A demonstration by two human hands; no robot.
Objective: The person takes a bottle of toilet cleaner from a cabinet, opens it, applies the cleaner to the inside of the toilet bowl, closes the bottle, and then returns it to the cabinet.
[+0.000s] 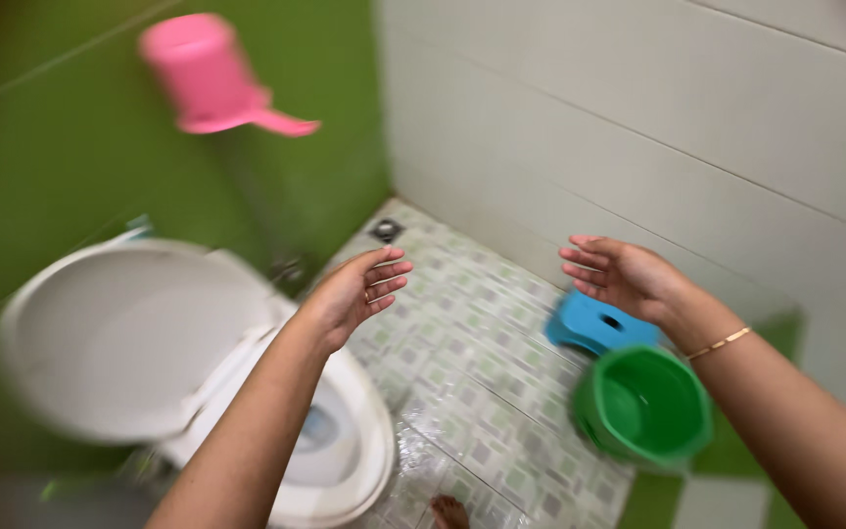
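Two bare hands were out in front, both empty, hovering in mid-air above a bathroom floor (482, 362) of small patterned green-and-grey tiles. The left hand (356, 292) was held over the edge of a white toilet (345, 460), palm turned inward, fingers (389, 269) stretched out and lying close together, not gripping anything. The right hand (624, 276) mirrored it on the other side, palm facing the left one, fingers straight and slightly fanned, also holding nothing. A thin gold bracelet (719, 343) sat on that wrist.

Closest to the right hand, just below it, was a blue plastic stool (589, 325) on the floor against the pale wall (687, 127). Right beside the stool, touching or nearly so, was a green bucket (643, 407), upright and open at the top; couldn't tell if it had water in it. Neither hand touched either one.

The toilet's lid (119, 338) was raised, leaning back toward the green wall (51, 147). Up on that green wall there was a pink dipper (210, 78) with a handle, pretty blurry, mouth down. A small metal floor drain (385, 230) sat in the corner where the two walls met. The floor looked wet and shiny next to the toilet base, and a bit of a bare foot (449, 511) poked in at the bottom edge.
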